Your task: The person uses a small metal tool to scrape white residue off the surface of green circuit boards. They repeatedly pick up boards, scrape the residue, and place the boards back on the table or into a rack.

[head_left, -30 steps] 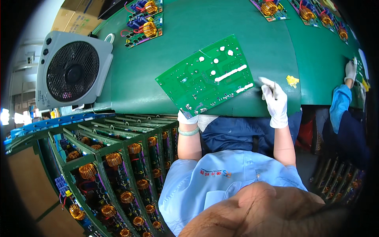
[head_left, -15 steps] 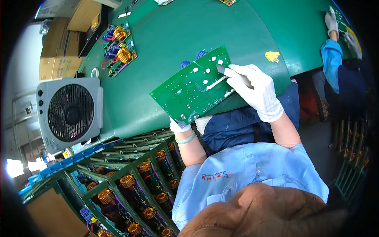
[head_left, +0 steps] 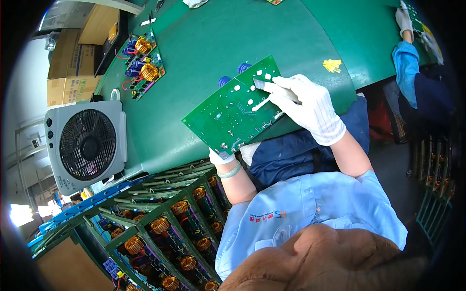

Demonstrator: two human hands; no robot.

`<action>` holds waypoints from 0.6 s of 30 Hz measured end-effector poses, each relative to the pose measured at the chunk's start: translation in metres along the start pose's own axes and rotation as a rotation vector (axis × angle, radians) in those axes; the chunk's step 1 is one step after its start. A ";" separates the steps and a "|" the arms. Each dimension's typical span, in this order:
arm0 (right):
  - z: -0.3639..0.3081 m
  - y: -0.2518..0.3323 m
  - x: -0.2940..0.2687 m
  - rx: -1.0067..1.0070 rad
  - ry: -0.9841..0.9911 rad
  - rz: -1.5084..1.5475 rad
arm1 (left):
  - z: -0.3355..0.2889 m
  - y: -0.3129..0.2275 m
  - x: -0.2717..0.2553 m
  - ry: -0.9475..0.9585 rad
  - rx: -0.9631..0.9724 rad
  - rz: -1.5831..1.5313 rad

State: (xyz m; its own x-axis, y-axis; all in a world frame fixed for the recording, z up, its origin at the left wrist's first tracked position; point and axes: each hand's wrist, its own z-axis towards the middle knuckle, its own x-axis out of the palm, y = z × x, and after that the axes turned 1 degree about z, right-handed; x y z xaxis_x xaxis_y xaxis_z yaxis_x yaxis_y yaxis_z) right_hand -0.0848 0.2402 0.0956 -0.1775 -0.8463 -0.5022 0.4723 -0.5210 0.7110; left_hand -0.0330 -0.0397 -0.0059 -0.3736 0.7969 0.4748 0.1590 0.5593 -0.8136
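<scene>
A green circuit board (head_left: pixel 218 114) is tilted above the near side of the green table, solder side up, with white blobs on it. Blue round parts (head_left: pixel 224 81) peek out past its far edge. My left hand (head_left: pixel 219 158), in a white glove, grips the board's near-left corner; its fingers are mostly hidden underneath. Over the right part of the board, my gloved right hand (head_left: pixel 310 106) pinches a small flat grey blade (head_left: pixel 259 84). The blade's tip lies at the board's surface among the white blobs; whether it touches cannot be told.
A populated board (head_left: pixel 143 65) with copper coils lies on the table (head_left: pixel 194 43) at left. Nearby are a grey fan (head_left: pixel 87 145) and cardboard boxes (head_left: pixel 73 68). Yellow scraps (head_left: pixel 332 65) lie at right. A rack of boards (head_left: pixel 145 218) stands below left. A co-worker's gloved hand (head_left: pixel 403 20) works far right.
My right hand and the blade have shifted slightly left across the board. The left hand keeps its hold on the corner. The whole view has shifted a little.
</scene>
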 end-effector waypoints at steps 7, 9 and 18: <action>0.000 -0.001 0.000 0.036 0.024 0.045 | -0.003 0.000 -0.001 -0.007 0.006 -0.003; 0.000 -0.002 0.001 0.048 0.022 0.077 | -0.004 0.001 -0.002 -0.006 0.007 -0.001; 0.005 0.001 0.000 0.070 0.026 0.113 | -0.005 0.000 -0.002 -0.005 0.020 -0.003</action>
State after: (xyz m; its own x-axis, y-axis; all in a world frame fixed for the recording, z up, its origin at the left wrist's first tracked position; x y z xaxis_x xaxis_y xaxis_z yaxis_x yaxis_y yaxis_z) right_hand -0.0887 0.2394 0.0992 -0.1037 -0.8973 -0.4291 0.4265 -0.4299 0.7958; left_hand -0.0276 -0.0398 -0.0050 -0.3786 0.7938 0.4759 0.1396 0.5573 -0.8185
